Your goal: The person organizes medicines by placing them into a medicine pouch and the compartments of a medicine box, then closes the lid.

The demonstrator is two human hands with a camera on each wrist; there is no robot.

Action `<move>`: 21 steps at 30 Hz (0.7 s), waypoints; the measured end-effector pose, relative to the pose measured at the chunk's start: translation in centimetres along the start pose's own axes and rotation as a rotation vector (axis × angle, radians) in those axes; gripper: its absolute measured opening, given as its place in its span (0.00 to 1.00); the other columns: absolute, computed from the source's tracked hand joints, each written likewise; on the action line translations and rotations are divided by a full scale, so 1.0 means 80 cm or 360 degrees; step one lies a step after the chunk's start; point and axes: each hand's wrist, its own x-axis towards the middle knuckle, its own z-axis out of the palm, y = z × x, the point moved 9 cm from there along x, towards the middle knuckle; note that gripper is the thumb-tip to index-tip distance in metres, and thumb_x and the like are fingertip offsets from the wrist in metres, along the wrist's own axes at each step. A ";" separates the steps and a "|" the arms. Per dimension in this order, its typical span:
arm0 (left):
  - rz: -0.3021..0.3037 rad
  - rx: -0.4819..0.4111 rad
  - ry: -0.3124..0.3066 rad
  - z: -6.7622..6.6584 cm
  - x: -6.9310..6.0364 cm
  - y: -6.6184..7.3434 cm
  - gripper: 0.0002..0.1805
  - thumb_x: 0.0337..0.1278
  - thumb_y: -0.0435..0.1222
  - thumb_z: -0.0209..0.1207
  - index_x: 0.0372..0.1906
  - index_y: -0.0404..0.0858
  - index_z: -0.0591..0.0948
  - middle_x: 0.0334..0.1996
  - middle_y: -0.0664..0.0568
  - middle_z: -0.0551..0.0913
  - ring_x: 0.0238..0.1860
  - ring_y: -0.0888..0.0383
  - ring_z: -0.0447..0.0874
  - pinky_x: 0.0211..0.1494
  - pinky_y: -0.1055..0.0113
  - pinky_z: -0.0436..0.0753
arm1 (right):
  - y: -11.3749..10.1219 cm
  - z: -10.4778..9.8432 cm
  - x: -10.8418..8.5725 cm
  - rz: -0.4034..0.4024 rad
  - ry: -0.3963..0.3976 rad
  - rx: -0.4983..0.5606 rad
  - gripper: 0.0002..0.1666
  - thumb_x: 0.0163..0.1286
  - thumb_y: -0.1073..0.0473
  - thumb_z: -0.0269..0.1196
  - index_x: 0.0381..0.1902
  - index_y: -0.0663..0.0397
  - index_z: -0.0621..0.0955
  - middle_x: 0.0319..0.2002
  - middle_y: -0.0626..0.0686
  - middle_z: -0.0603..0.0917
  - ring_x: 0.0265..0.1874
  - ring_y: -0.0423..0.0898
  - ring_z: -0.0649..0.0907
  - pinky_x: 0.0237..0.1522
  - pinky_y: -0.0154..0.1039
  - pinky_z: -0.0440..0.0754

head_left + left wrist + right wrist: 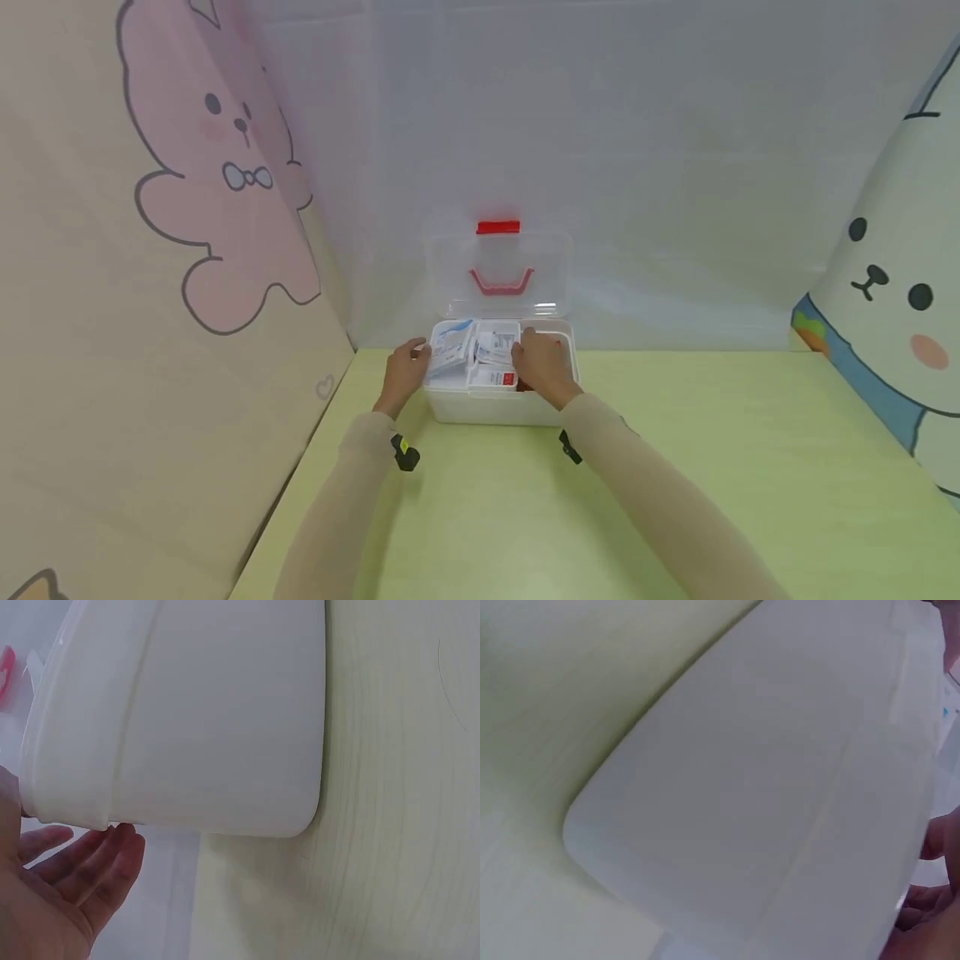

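Note:
A white plastic box [480, 408] stands at the back of the table with its clear lid [450, 283] raised behind it. My left hand [407, 367] holds the box's left rim; in the left wrist view its fingertips [124, 836] touch just under the rim, the thumb mostly hidden. The right hand [543, 364] reaches down into the box's right part, its fingers bent. Whatever lies under those fingers is hidden, and the right wrist view shows only part of the hand [934, 900] behind the box wall. White packets [450, 346] fill the left compartment; more printed packets [495, 343] lie mid-box.
A red handle [502, 288] and a red latch [498, 227] sit on the lid. Below the middle packets is a white packet with a red label [495, 378]. Pale cloth walls [675, 208] border the yellow table [712, 442] at the back and sides.

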 end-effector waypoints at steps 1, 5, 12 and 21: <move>-0.0010 -0.0053 -0.0024 0.001 0.000 -0.003 0.27 0.72 0.48 0.47 0.69 0.40 0.70 0.63 0.37 0.76 0.63 0.41 0.76 0.63 0.46 0.76 | 0.002 -0.008 0.001 -0.0025 0.0035 -0.0021 0.20 0.74 0.53 0.51 0.48 0.65 0.78 0.35 0.59 0.84 0.32 0.53 0.84 0.34 0.45 0.83; -0.0055 -0.0307 -0.0152 0.004 0.001 -0.011 0.32 0.73 0.52 0.45 0.74 0.43 0.63 0.69 0.40 0.70 0.69 0.43 0.70 0.68 0.46 0.72 | 0.021 -0.036 0.004 -0.0020 0.0129 0.0060 0.24 0.73 0.52 0.51 0.59 0.63 0.76 0.53 0.62 0.81 0.52 0.59 0.79 0.54 0.54 0.80; -0.0204 -0.1026 -0.0411 0.019 0.004 -0.030 0.34 0.75 0.49 0.43 0.78 0.45 0.50 0.78 0.45 0.54 0.77 0.45 0.54 0.76 0.46 0.58 | 0.080 -0.048 0.003 0.0102 0.0115 0.0522 0.31 0.73 0.50 0.52 0.68 0.59 0.67 0.62 0.63 0.73 0.60 0.60 0.73 0.63 0.56 0.73; -0.0255 -0.1675 -0.0524 0.038 -0.003 -0.038 0.33 0.77 0.47 0.38 0.80 0.50 0.43 0.80 0.47 0.41 0.80 0.46 0.39 0.79 0.48 0.48 | 0.129 -0.009 -0.012 0.0521 -0.0155 0.1236 0.41 0.75 0.39 0.46 0.79 0.42 0.48 0.78 0.57 0.55 0.77 0.57 0.57 0.75 0.59 0.55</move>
